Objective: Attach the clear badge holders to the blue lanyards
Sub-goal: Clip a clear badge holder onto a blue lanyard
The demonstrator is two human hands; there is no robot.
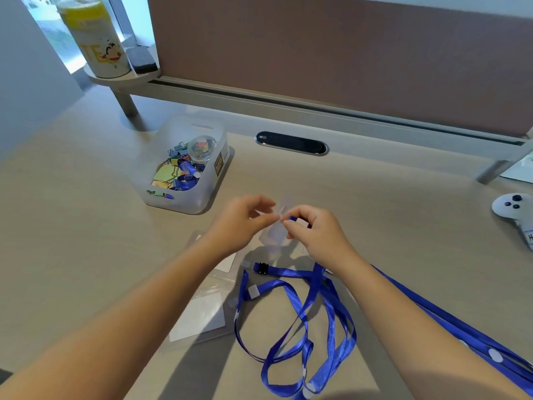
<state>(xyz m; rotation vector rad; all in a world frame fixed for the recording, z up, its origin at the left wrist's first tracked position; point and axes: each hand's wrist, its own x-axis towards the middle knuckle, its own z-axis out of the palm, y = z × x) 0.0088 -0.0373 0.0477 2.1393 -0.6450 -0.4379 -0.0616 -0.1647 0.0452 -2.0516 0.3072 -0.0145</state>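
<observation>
Two hands meeting above desk centre: left hand (245, 219) pinching top edge of a clear badge holder (274, 233), right hand (310, 229) pinching blue lanyard end (292, 218) w/ its clip, fingertips nearly touching. Both grips narrow, thumb-to-finger. Holder hanging down btwn hands, long axis roughly vertical, slot end up at the pinch; lanyard end just right of slot, so threading prob. runs right-to-left, right hand nearer the strap. Clip itself mostly hidden behind fingers; can't tell if already through slot. Holder hard to make out, transparent against desk. Strap trailing down from right hand into tangled blue lanyards (302, 319) on desk (86, 226), black buckle (262, 268) near top of pile. More clear holders (202, 316) flat under left forearm. Further out: translucent bin (202, 194) of clips far left, white game controller (512, 207) cut off at right edge.
</observation>
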